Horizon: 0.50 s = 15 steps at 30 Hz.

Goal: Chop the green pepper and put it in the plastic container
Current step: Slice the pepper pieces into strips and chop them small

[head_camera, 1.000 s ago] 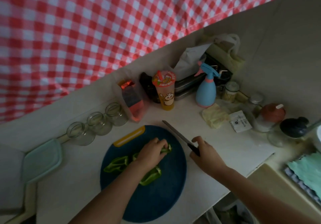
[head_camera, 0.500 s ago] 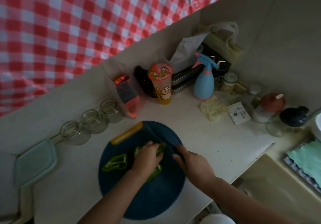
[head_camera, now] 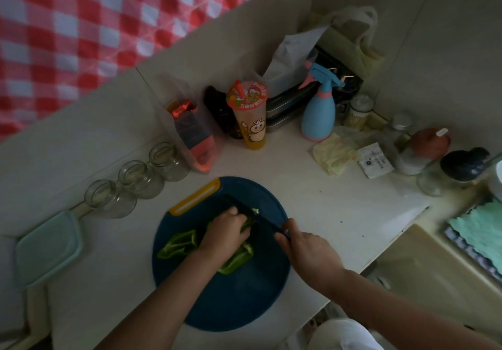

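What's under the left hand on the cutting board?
A green pepper strip, pinned on the blue cutting board; its tip shows beside the knife. The left hand covers the rest.

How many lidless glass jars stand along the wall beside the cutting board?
3, in a row up-left of the cutting board: near jar, middle jar, far jar. Lidded jars at right are not counted; none seems hidden.

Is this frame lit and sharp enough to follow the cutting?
Head view: dim, underexposed, no glare. The dark knife nearly vanishes against the blue cutting board; the green pepper is readable. The checked cloth at top looks soft.
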Motion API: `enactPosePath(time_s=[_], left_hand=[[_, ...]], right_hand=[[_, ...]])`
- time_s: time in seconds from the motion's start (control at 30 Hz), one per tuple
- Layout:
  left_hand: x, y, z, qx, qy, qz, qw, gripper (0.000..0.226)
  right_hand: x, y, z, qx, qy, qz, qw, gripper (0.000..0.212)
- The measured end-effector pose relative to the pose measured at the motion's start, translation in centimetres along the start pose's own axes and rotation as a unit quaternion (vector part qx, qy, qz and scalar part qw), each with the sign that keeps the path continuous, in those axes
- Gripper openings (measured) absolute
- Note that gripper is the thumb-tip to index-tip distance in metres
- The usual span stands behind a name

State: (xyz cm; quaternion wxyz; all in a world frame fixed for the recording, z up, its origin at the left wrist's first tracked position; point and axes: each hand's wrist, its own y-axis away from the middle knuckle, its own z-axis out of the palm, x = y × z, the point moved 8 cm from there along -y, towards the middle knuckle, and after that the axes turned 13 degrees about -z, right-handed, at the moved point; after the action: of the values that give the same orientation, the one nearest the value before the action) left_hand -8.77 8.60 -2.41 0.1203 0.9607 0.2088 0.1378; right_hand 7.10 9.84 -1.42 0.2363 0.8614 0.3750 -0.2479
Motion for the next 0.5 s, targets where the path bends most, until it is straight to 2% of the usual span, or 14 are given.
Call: enactPosePath(time_s=[0.23, 0.5], left_hand=[[0.2, -0.1, -0.4, -0.011, 0.038, 0.047, 0.998, 0.028], [0.4, -1.3, -0.4, -0.056, 0.038, 0.049, 0.996, 0.036]], right_hand=[[0.5, -1.1, -0.6, -0.019, -0.056, 0.025, 0.998, 0.036], [0.6, -2.1, -1.4, -0.05, -0.089, 0.026, 0.994, 0.032]])
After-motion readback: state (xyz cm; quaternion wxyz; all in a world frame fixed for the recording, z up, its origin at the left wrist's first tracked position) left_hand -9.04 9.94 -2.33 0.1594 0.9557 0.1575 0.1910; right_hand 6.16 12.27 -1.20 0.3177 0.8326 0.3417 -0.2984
